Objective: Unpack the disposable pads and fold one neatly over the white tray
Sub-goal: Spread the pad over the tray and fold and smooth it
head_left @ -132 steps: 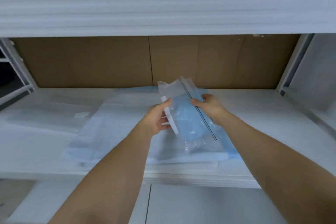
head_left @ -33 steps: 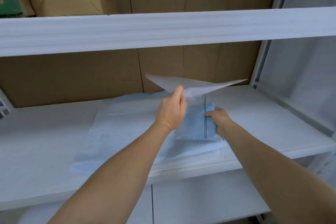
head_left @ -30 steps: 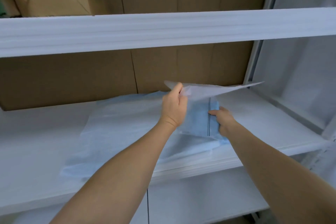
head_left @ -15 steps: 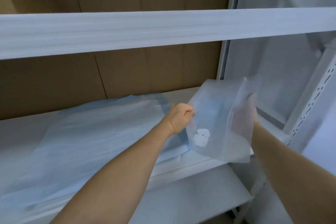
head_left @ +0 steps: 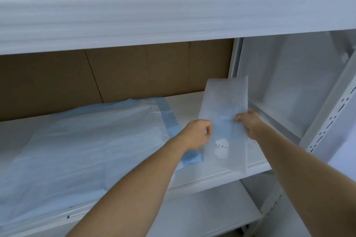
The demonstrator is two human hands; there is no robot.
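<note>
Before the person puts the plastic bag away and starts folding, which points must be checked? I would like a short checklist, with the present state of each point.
1. Both hands hold the bag: ok. The left hand and the right hand grip the clear plastic bag at its sides.
2. Bag is emptied: cannot tell. It looks flat, but it is translucent.
3. Pad lies on the shelf: ok. The blue pad is spread out there.
4. Pad is smooth: not ok, it shows wrinkles.
5. Free place for the bag: ok. The shelf is bare to the right of the pad.
</note>
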